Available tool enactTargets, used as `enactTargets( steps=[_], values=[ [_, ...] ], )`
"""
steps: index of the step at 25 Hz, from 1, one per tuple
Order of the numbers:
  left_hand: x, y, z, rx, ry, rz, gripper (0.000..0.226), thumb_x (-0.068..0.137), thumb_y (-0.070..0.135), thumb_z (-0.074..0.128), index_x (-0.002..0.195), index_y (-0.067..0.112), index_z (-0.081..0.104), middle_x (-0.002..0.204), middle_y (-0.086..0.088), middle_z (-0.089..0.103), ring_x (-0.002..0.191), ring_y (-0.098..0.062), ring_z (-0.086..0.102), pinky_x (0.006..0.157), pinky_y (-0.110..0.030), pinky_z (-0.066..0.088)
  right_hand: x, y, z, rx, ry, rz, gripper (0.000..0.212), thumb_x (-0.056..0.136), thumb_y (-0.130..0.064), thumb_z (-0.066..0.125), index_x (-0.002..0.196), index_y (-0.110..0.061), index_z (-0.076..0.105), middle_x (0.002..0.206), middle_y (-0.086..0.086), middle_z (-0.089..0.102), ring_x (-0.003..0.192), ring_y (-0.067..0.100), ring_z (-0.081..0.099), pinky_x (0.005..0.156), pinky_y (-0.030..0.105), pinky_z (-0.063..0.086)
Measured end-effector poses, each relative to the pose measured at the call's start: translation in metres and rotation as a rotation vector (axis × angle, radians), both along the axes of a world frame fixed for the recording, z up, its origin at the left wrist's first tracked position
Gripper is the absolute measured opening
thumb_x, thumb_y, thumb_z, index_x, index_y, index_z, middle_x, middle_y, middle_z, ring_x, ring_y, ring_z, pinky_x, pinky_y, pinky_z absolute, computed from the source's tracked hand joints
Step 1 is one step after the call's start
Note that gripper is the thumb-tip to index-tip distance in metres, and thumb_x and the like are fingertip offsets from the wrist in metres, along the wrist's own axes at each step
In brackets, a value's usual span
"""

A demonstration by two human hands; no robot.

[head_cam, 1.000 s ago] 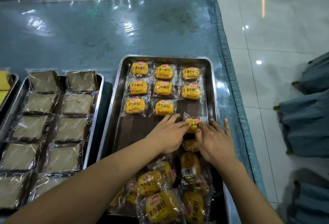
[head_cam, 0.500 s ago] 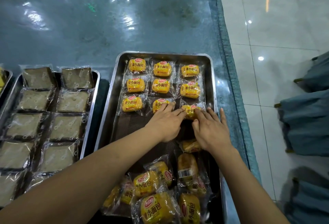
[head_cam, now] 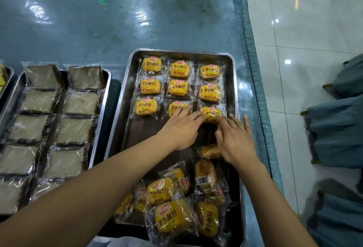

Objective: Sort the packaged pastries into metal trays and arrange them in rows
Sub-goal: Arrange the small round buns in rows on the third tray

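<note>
A metal tray (head_cam: 125, 97) holds yellow packaged buns in rows of three at its far end. Both hands pinch one yellow bun (head_cam: 211, 113) at the right end of the third row. My left hand (head_cam: 181, 127) grips its left edge and partly covers the middle bun (head_cam: 175, 106) of that row. My right hand (head_cam: 234, 138) holds its near right edge. A loose heap of yellow buns (head_cam: 172, 203) lies at the tray's near end, one bun (head_cam: 209, 151) half hidden under my right hand.
A second metal tray (head_cam: 107, 89) on the left carries grey-brown wrapped cake slices (head_cam: 75, 128) in two columns. The edge of a third tray (head_cam: 7, 73) shows at far left. The table's right edge (head_cam: 255, 89) drops to a tiled floor, where blue-grey covered chairs (head_cam: 337, 128) stand.
Both hands have carried the yellow bun away from me, from mid-tray up to the right end of the third row. The view has shifted slightly.
</note>
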State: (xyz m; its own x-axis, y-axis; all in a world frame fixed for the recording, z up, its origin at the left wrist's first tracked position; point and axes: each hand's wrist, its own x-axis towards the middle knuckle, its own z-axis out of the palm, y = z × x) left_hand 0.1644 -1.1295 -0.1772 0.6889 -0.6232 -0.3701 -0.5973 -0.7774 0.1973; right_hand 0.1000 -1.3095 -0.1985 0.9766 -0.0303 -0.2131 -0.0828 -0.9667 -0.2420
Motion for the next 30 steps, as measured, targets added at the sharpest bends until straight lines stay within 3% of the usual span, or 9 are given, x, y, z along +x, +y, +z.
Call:
enactTargets(
  steps=[3,10,15,18,24,27,30],
  values=[
    [-0.018,0.009,0.006,-0.081,0.009,0.005,0.059,0.102,0.022,0.042,0.158,0.022,0.023,0.163,0.002,0.027,0.152,-0.029,0.011,0.122,-0.046,0.009,-0.018,-0.004,0.004,0.020,-0.048,0.003,0.070,0.093,-0.045,0.012,0.150,-0.023,0.045,0.148,0.000,0.054,0.148,0.019,0.033,0.127,0.041,-0.005],
    [-0.063,0.029,0.000,-0.091,0.129,0.029,0.060,0.099,0.022,0.047,0.155,0.028,0.027,0.156,0.002,0.041,0.152,-0.023,0.014,0.121,-0.042,0.011,-0.045,-0.012,0.011,0.074,-0.083,0.001,0.042,0.095,-0.026,0.057,0.136,-0.019,0.059,0.134,0.006,0.064,0.139,0.021,0.045,0.128,0.042,0.001],
    [-0.074,0.029,-0.001,-0.117,0.141,0.042,0.056,0.100,0.040,0.050,0.152,0.030,0.031,0.152,0.002,0.045,0.150,-0.024,0.019,0.120,-0.043,0.013,-0.057,-0.014,0.019,0.097,0.008,0.044,0.050,0.088,-0.049,0.049,0.132,-0.029,0.061,0.136,-0.001,0.063,0.141,0.015,0.042,0.127,0.041,-0.005],
    [-0.073,0.024,-0.004,-0.138,0.120,0.069,0.048,0.101,0.045,0.048,0.146,0.029,0.038,0.145,0.004,0.051,0.144,-0.024,0.027,0.119,-0.042,0.020,-0.060,-0.015,0.016,0.052,0.018,0.094,0.041,0.087,-0.032,0.062,0.128,-0.029,0.060,0.130,-0.002,0.064,0.135,0.017,0.048,0.126,0.040,-0.007],
    [-0.068,0.030,-0.002,-0.188,0.091,0.164,0.040,0.105,0.042,0.040,0.142,0.028,0.044,0.138,0.006,0.054,0.131,-0.020,0.040,0.109,-0.038,0.031,-0.050,-0.006,0.015,0.241,-0.052,-0.034,0.026,0.098,-0.028,0.061,0.123,-0.030,0.055,0.098,-0.016,0.064,0.109,0.015,0.061,0.124,0.036,0.012],
    [-0.064,0.038,0.001,-0.220,0.093,0.229,0.042,0.105,0.038,0.042,0.146,0.028,0.039,0.140,0.006,0.054,0.129,-0.019,0.041,0.109,-0.039,0.032,-0.043,0.005,0.013,0.322,-0.023,-0.064,0.026,0.099,-0.029,0.061,0.123,-0.031,0.052,0.101,-0.014,0.069,0.110,0.016,0.062,0.120,0.039,0.020],
    [-0.065,0.045,0.001,-0.207,0.083,0.249,0.054,0.104,0.032,0.044,0.155,0.028,0.026,0.151,0.003,0.043,0.134,-0.021,0.038,0.112,-0.040,0.031,-0.037,0.016,0.010,0.281,-0.013,-0.088,0.030,0.100,-0.031,0.059,0.129,-0.028,0.050,0.105,-0.008,0.073,0.108,0.020,0.063,0.115,0.041,0.029]
  ],
)
